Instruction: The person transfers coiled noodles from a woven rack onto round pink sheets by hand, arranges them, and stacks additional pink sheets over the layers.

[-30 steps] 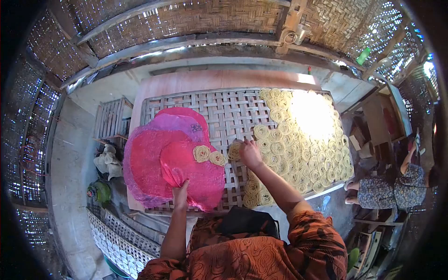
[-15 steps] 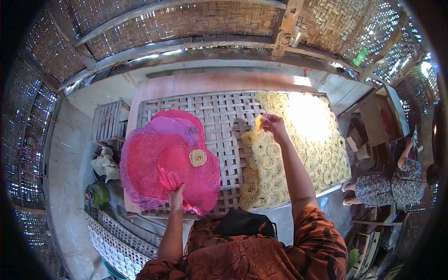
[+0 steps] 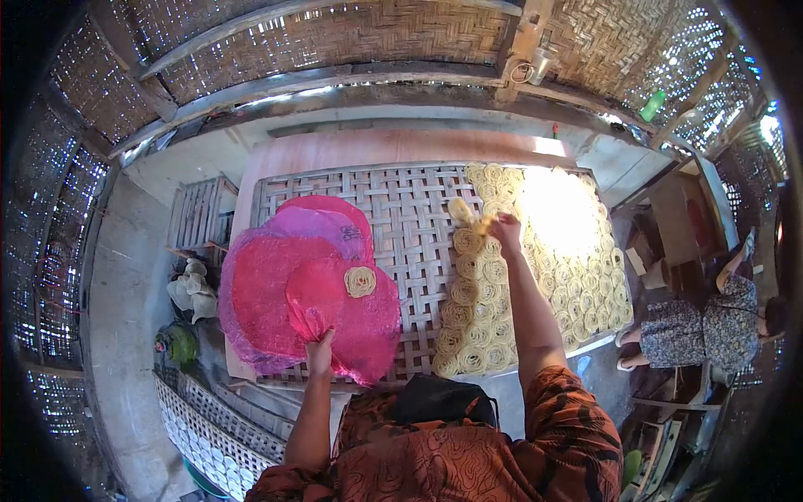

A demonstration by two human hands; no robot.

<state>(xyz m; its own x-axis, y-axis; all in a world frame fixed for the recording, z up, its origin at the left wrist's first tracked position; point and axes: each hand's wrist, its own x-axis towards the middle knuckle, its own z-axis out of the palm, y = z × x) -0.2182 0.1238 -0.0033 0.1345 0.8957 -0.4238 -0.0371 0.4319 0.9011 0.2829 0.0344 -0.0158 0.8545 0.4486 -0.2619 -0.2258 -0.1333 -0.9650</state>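
Note:
My left hand [image 3: 319,353] is closed on the gathered near edge of a pink, sheer sheet [image 3: 263,289]. Purple and pink layers lie fanned beneath it on the woven bamboo rack [image 3: 401,217]. A single coiled noodle nest [image 3: 360,282] rests on the sheet. My right hand [image 3: 506,229] pinches yellow noodle strands [image 3: 483,224] at the left border of the laid-out noodle nests [image 3: 477,335]. Beside these strands, a loose-looking yellow clump [image 3: 459,210] appears to touch them; whether it is one nest cannot be made out. My fingertips are partly blurred.
Rows of nests cover the rack's right side, with bright sunlight [image 3: 560,205] washing out some. A wooden board [image 3: 368,146] lies under the rack. Another person [image 3: 703,335] stands at the right. A slatted wooden stand [image 3: 196,213] and a woven tray [image 3: 209,427] are at the left.
My right hand has moved slightly right and down, and the yellow strands now stretch between it and the clump. My left hand keeps its grip on the pink sheet.

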